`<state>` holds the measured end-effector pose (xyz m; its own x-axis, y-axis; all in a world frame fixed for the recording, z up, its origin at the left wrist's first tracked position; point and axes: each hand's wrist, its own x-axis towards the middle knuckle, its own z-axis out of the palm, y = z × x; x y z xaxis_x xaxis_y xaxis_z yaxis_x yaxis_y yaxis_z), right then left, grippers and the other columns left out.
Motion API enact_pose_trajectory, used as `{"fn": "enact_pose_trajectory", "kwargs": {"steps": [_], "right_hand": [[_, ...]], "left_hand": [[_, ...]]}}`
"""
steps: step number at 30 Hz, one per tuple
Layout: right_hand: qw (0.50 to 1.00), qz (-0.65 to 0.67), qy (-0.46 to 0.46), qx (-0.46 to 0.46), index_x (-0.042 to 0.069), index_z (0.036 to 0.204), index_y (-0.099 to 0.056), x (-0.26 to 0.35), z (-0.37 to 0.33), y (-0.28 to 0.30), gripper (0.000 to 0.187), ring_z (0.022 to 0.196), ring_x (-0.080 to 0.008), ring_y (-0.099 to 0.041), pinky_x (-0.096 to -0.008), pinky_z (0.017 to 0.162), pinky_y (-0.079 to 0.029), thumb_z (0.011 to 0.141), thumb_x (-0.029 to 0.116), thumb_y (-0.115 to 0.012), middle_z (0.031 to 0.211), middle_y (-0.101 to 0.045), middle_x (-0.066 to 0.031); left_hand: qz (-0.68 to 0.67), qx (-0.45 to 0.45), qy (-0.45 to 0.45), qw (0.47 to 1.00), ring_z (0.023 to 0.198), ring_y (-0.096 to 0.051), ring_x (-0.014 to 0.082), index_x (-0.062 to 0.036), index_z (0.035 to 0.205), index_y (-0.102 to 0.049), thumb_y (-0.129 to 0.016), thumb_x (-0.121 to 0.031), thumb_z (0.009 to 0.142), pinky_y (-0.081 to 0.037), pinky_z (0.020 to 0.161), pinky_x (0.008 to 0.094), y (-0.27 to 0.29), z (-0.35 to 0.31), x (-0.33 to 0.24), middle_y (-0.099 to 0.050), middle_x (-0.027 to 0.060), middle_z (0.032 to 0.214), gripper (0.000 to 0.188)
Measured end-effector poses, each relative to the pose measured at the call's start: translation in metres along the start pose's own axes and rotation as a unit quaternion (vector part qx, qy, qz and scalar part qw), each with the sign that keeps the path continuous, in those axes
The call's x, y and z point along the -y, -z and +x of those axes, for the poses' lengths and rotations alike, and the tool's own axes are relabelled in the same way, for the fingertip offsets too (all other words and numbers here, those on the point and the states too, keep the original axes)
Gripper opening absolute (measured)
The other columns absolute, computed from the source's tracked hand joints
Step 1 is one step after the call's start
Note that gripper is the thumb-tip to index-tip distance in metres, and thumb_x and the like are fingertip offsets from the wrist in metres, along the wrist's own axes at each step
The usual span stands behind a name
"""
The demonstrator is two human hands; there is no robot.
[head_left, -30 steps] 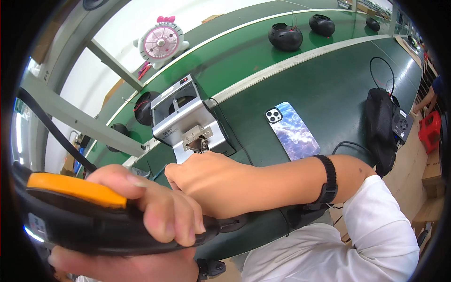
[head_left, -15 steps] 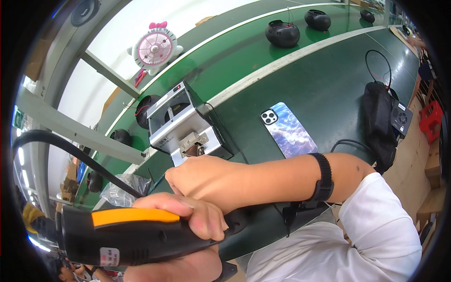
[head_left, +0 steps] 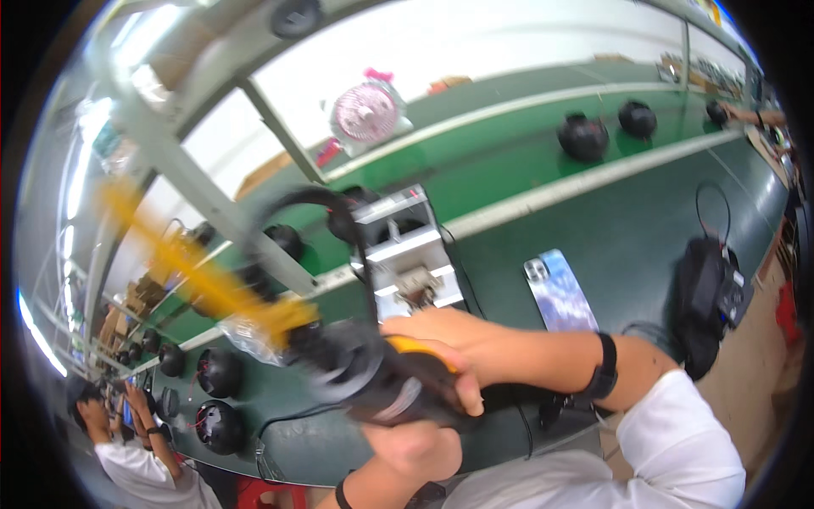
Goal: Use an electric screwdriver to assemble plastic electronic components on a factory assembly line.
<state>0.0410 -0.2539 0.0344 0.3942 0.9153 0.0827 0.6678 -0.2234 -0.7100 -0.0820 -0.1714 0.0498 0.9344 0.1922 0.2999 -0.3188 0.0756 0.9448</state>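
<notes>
My left hand [head_left: 417, 448] is closed round a black electric screwdriver [head_left: 360, 369] with an orange lever on top. The tool slants, its rear end up and left, where a blurred yellow bar [head_left: 203, 263] and a thick black cable join it. My right hand [head_left: 428, 327] lies just past the tool's front end, beside a silver screw feeder [head_left: 398, 229]. Its fingers and the tool's tip are hidden, so I cannot tell what it holds. A phone in a blue and purple case [head_left: 561, 293] lies on the green bench to the right of the feeder.
Black round housings [head_left: 583, 137] stand on the green conveyor [head_left: 492, 174], others [head_left: 219, 373] on the bench at left. A pink and white fan [head_left: 367, 112] stands behind. A black pouch [head_left: 697, 293] lies at right. Another person [head_left: 140, 458] is at lower left; a hand [head_left: 759, 117] shows far right.
The view has swung left, so things sit further right and lower. The screwdriver has tipped from nearly level to a slant, its rear end up. The right hand stays by the feeder.
</notes>
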Motion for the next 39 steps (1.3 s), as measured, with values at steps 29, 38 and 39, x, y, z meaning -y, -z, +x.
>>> {"fn": "enact_pose_trajectory", "kwargs": {"steps": [29, 38, 39], "right_hand": [[0.919, 0.355, -0.021, -0.167, 0.004, 0.12, -0.057, -0.027, 0.007, -0.055, 0.041, 0.101, -0.014, -0.063, -0.0309, 0.092, -0.051, 0.093, 0.026, -0.077, 0.117, -0.062, -0.0071], [0.982, 0.102, 0.112, -0.115, 0.007, 0.096, -0.068, -0.049, 0.009, -0.09, 0.018, 0.081, -0.0162, -0.069, -0.0289, 0.074, -0.056, 0.094, 0.024, -0.073, 0.085, -0.068, -0.0051], [0.981, 0.099, 0.12, -0.117, 0.009, 0.096, -0.068, -0.055, 0.009, -0.091, 0.016, 0.081, -0.019, -0.07, -0.0311, 0.074, -0.057, 0.095, 0.025, -0.072, 0.086, -0.069, -0.0045]], "left_hand": [[0.462, -0.126, -0.006, 0.878, 0.096, -0.068, 0.0257, 0.0009, 0.119, -0.058, -0.101, -0.033, 0.044, -0.051, 0.095, 0.0386, 0.209, -0.03, -0.136, -0.068, 0.0133, 0.105, 0.093], [0.792, -0.142, -0.138, 0.578, 0.104, -0.059, 0.0374, -0.001, 0.111, -0.059, -0.094, -0.035, 0.056, -0.05, 0.088, 0.0459, 0.363, 0.219, -0.014, -0.06, 0.0175, 0.105, 0.073], [0.788, -0.116, -0.094, 0.597, 0.107, -0.059, 0.0396, -0.0009, 0.113, -0.06, -0.094, -0.037, 0.058, -0.05, 0.091, 0.0471, 0.343, 0.23, -0.005, -0.061, 0.019, 0.109, 0.075]]}}
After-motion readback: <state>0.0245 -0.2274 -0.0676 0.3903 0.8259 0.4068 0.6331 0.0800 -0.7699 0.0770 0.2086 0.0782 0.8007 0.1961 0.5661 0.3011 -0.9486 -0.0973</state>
